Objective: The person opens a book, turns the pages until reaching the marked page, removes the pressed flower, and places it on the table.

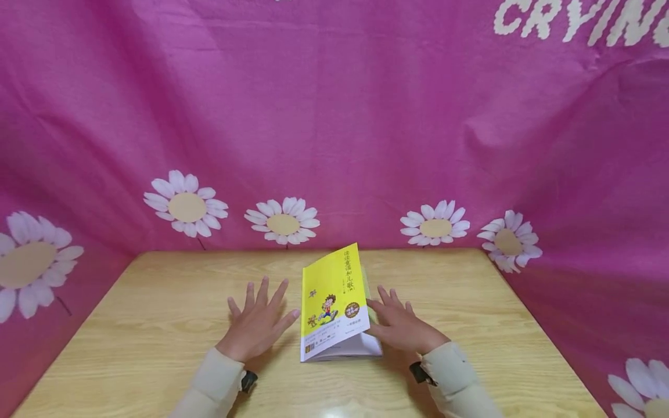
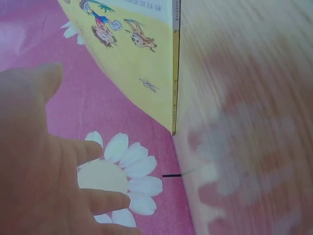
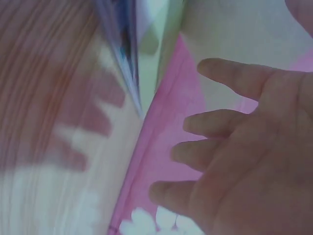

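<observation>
A thin children's book [image 1: 328, 302] with a yellow and white cover lies on the table, its cover raised at a slant over the white pages [image 1: 355, 346]. Just left of the spine, my left hand [image 1: 256, 325] hovers with fingers straight and spread, holding nothing. The left wrist view shows the cover's drawings [image 2: 142, 39] beyond that hand's palm. My right hand [image 1: 402, 325] is at the book's right side, fingers extended, tips by the cover's raised edge. Whether they touch it, I cannot tell. In the right wrist view the book's page edges [image 3: 142, 63] appear, blurred.
The light wooden table [image 1: 172, 302] extends around the book. Behind it and along its sides hangs a pink cloth [image 1: 355, 116] with white daisies and lettering. A dark strap device [image 1: 248, 381] sits at each wrist, below the pale sleeves [image 1: 211, 380].
</observation>
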`<act>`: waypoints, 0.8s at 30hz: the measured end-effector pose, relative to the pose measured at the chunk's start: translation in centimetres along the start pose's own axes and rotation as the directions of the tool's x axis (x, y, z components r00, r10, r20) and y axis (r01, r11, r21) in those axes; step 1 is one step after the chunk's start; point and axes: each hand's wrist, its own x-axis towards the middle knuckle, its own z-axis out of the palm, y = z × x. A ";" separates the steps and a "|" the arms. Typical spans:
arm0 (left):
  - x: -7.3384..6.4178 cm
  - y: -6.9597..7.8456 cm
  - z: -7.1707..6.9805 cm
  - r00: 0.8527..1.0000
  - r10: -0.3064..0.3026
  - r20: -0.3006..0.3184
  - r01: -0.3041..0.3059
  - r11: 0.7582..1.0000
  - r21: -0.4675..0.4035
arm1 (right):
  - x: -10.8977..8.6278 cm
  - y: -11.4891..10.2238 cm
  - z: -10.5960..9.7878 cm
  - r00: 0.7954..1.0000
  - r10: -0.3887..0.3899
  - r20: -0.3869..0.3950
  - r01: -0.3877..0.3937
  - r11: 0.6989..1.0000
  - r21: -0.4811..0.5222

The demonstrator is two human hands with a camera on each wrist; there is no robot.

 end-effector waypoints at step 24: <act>-1.3 -3.7 -2.6 0.999 -0.003 0.035 0.009 0.985 -0.170 | 2.3 -6.5 5.4 0.968 -0.238 0.078 0.240 0.971 -0.014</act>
